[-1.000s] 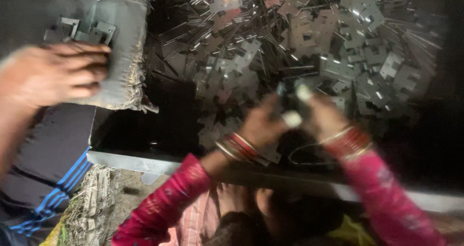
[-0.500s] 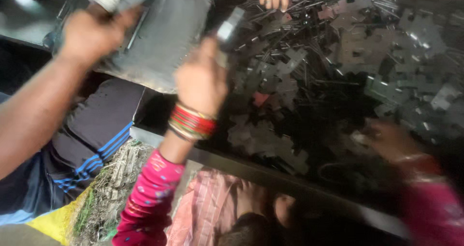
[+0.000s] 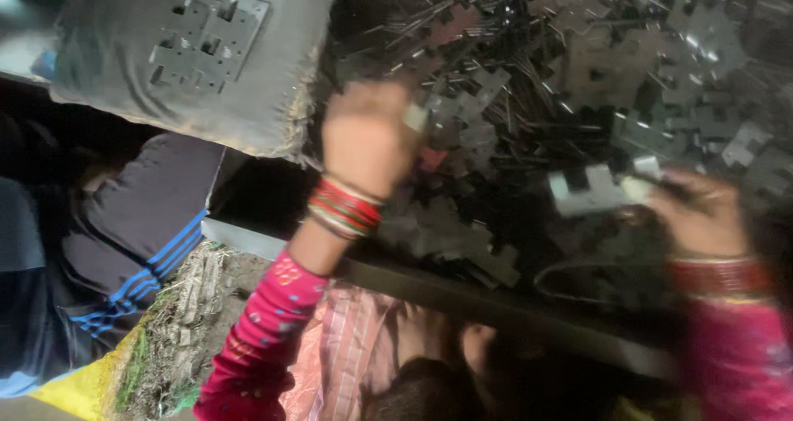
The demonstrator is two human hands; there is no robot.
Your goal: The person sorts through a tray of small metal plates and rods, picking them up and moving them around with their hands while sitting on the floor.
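**Two hands at a heap of stamped metal plates**

A large heap of flat, notched metal plates is seen across the upper right of the frame, piled on a dark surface whose pale front edge runs from centre left toward the lower right. The left hand is held at the centre of the frame, just over the near part of the heap. Its fingers are curled closed, and a small pale piece is seen at their tips; whether it is truly gripped cannot be told, since the frame is blurred. Red and gold bangles are worn at this wrist, above a pink patterned sleeve.

The right hand is seen at the right of the frame, lower than the left hand and well apart from it. A single light grey cross-shaped plate is pinched between its fingers and held flat just above the pile. Bangles and a pink sleeve are worn on this arm too.

At the upper left, a grey sack-like cushion is seen, with a few plates stacked on top of it. Below it, at the left edge, part of another person's dark clothing with blue stripes is visible. Pink striped cloth is seen at the bottom centre, under the surface edge.
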